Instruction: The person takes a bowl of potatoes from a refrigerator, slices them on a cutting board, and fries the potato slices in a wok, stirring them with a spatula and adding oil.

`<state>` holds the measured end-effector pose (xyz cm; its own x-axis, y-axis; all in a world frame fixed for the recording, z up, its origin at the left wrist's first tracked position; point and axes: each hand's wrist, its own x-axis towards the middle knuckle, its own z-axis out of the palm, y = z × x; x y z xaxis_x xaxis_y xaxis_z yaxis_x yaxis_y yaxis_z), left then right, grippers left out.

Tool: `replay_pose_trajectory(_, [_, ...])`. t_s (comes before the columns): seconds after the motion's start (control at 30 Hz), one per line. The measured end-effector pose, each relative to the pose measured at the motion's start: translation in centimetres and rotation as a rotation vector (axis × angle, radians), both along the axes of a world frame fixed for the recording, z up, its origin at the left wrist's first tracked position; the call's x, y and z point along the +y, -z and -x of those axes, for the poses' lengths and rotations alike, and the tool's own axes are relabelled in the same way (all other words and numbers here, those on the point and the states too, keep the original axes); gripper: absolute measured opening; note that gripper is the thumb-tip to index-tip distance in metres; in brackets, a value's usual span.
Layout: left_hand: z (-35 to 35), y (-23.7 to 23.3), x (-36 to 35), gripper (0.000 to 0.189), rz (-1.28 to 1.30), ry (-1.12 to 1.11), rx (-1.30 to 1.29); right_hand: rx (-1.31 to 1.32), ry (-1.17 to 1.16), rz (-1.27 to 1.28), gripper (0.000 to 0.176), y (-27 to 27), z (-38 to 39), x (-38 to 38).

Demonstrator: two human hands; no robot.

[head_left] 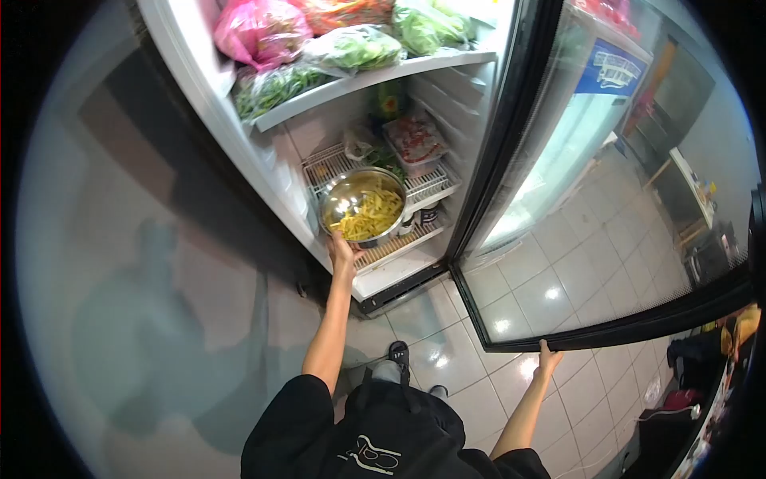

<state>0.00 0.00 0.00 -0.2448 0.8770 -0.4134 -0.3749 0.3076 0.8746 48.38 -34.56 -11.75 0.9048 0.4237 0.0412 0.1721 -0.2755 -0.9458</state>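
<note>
A round steel bowl [341, 193] with yellow cut pieces [373, 215] in it is at the lower wire shelf [439, 185] of an open fridge. My left hand [343, 249] grips the bowl's near rim, its fingers partly hidden under the bowl. Far to the right, my right hand [548, 358] holds the edge of the glass door [511, 346], which stands wide open. Behind the bowl are green leaves and a clear container [419, 145] with red and white contents.
Bagged vegetables [355, 48] and a pink bag [262, 33] fill the upper shelf [375, 76]. Jars [429, 214] stand on the rack below the bowl. A grey wall [159, 279] is at the left, tiled floor [439, 351] below, and dark items at the lower right.
</note>
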Motion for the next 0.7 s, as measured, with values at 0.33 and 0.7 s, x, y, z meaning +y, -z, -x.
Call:
replay_pose_trajectory(0.33, [-1.8,-2.2,7.2,0.042,-0.143,-0.120,-0.136,0.336,0.213,-0.200,0.064,-3.2,4.5,2.5])
replay_pose_trajectory(0.7, [-3.5,1.6,8.9,0.066,-0.347,-0.146,-0.329,0.097,0.184,-0.151,0.073,-2.4,7.4,2.5])
